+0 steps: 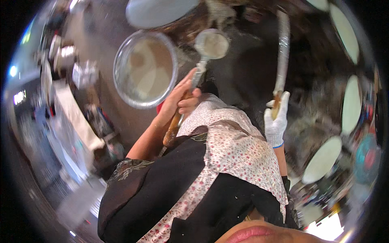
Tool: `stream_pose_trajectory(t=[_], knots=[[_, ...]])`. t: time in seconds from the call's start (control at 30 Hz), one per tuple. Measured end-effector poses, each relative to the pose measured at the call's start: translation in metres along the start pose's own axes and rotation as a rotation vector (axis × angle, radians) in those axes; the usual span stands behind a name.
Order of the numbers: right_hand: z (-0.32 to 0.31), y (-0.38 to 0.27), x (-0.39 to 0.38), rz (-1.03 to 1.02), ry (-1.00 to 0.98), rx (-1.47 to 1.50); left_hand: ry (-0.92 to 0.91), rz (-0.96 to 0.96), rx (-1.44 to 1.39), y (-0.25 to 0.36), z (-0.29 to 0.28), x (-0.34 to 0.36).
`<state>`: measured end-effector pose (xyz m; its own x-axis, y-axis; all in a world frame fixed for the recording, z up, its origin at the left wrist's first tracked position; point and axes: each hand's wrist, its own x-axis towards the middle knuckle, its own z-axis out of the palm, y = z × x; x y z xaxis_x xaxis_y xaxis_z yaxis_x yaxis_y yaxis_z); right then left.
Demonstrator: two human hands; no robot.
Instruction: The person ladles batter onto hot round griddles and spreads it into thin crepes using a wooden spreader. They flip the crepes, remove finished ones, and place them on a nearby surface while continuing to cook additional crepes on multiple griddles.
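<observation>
My bare left hand [181, 96] is closed around the handle of a ladle [197, 77], whose round bowl holds a pale, thick liquid. Just left of the ladle stands a round, clear-rimmed tub [117, 77] with more pale liquid inside. My right hand [276, 123], in a white knitted glove, grips the short wooden handle of a long, flat metal spatula [283, 50]. Its blade points away from me over a dark surface [255, 60], too blurred to make out fully. The two tools are apart from each other.
A pale round disc [160, 12] lies beyond the tub. Several more, such as a pale oval-looking disc [323, 160], line the right side. A green fan [366, 158] stands at far right. Boxes and a long cream board [75, 113] are on the left.
</observation>
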<state>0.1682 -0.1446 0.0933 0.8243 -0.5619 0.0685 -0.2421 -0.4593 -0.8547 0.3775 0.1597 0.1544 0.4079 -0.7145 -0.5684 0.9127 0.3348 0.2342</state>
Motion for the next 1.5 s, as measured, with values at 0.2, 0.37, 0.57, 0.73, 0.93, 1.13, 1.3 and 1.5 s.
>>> stream_pose_trajectory(t=[0.2,0.37,0.57,0.73,0.93,1.13,1.3,1.5], knots=[[0.152,-0.111,0.128,-0.148,-0.925,0.11,0.744,0.634,0.677,0.096,-0.213,-0.057],[0.291,-0.155,0.185,0.0,-1.235,0.012,1.409,0.426,1.233,0.176,-0.372,0.02],[0.358,-0.191,0.216,0.265,-1.434,-0.347,0.998,0.249,1.48,0.081,-0.347,-0.008],[0.436,-0.21,0.217,-0.021,-1.6,-0.666,1.141,0.192,1.526,0.105,-0.329,-0.023],[0.429,-0.208,0.223,0.238,-1.728,-0.843,1.042,-0.057,1.253,0.045,-0.318,-0.019],[0.371,-0.198,0.208,0.719,-1.561,-0.746,1.048,-0.036,0.497,0.016,-0.292,0.009],[0.351,-0.191,0.176,0.849,-1.45,-0.488,0.841,0.193,-0.644,0.02,-0.276,0.044],[0.332,-0.178,0.145,0.822,-1.381,-0.29,0.04,0.346,-1.377,0.031,-0.277,0.056]])
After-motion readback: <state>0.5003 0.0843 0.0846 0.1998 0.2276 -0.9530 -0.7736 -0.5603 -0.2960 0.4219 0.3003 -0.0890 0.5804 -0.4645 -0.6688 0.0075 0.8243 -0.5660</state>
